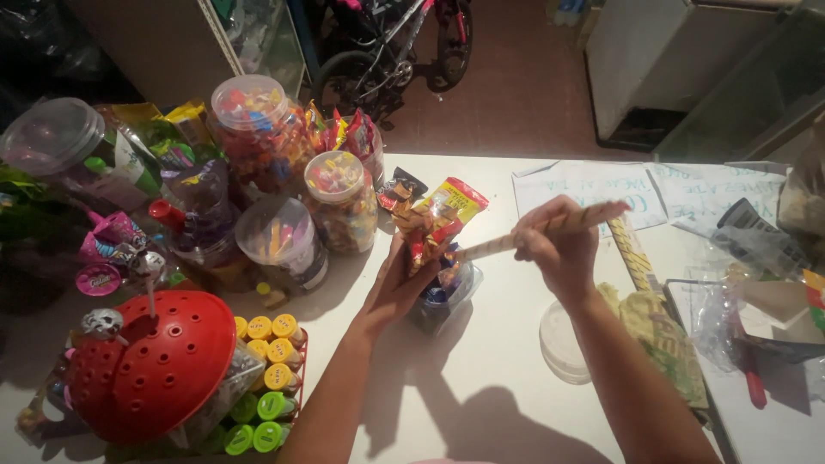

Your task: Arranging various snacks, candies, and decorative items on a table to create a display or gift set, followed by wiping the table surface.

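My left hand (397,288) clutches a bunch of yellow and red snack packets (440,213), holding them over a small clear jar (449,296) that stands on the white table (481,378). My right hand (560,245) grips a long striped cream-coloured stick (550,228), held slanted with its lower end pointing at the packets and the jar mouth. A clear round lid (560,344) lies on the table just right of the jar, under my right forearm.
Several clear candy jars (258,120) crowd the left. A red perforated dome with lollipops (159,361) and a rack of small yellow and green tubes (266,378) sit front left. Papers (601,185), plastic bags and a red-handled tool (752,378) lie right. A bicycle (395,43) stands behind.
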